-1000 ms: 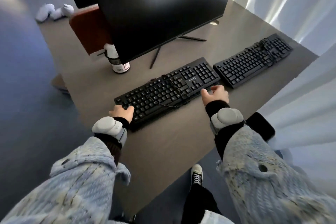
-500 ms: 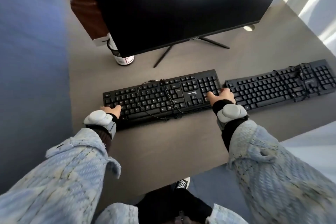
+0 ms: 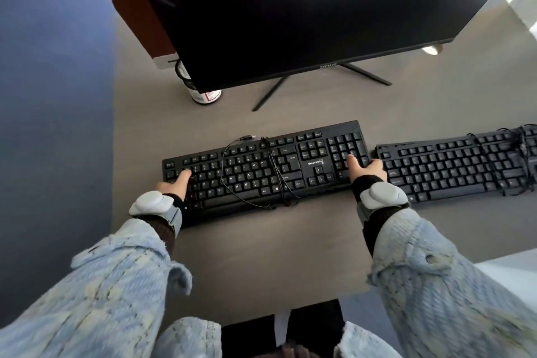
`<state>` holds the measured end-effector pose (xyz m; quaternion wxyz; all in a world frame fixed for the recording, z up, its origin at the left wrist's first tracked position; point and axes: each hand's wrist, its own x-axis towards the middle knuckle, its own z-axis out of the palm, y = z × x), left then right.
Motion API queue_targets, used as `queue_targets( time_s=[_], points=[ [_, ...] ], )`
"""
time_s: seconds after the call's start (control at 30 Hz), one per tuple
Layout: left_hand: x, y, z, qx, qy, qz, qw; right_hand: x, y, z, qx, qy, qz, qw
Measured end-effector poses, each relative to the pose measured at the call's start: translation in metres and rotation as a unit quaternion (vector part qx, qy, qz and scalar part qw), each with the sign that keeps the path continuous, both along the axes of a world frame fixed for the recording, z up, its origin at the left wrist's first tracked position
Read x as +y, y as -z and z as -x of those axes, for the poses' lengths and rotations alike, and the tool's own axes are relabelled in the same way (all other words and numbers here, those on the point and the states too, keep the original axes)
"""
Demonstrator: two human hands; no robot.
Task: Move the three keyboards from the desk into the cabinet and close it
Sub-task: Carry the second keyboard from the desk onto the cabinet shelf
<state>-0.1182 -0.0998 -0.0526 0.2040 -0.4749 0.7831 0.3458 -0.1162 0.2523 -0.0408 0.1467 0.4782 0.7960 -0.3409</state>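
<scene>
Head view: we've squared up since a sec ago; left hand (image 3: 174, 183) & right hand (image 3: 364, 168) fingers now clamp near keyboard (image 3: 261, 167) ends, flat on worktop (image 3: 261, 256). Lift looks next; 2nd keyboard (image 3: 453, 167) waits just beside.

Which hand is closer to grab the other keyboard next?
Right. The right hand grips the near keyboard at its end beside the second keyboard. The left hand is at the far end.
</scene>
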Motion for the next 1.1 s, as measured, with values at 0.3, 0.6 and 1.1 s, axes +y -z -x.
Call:
queue_targets(
  time_s=[0.3, 0.6, 1.1],
  points=[
    [0.017, -0.045, -0.045, 0.048, -0.103, 0.009, 0.993, 0.006, -0.030, 0.005, 0.056, -0.020, 0.020, 0.998],
    [0.007, -0.123, -0.115, 0.175, -0.197, 0.071, 0.962, -0.015, -0.111, 0.012, 0.209, -0.096, 0.095, 0.969],
    [-0.103, -0.184, -0.309, 0.229, -0.400, 0.153, 0.874, -0.216, -0.172, -0.059, 0.307, -0.288, 0.184, 0.888]
  ],
)
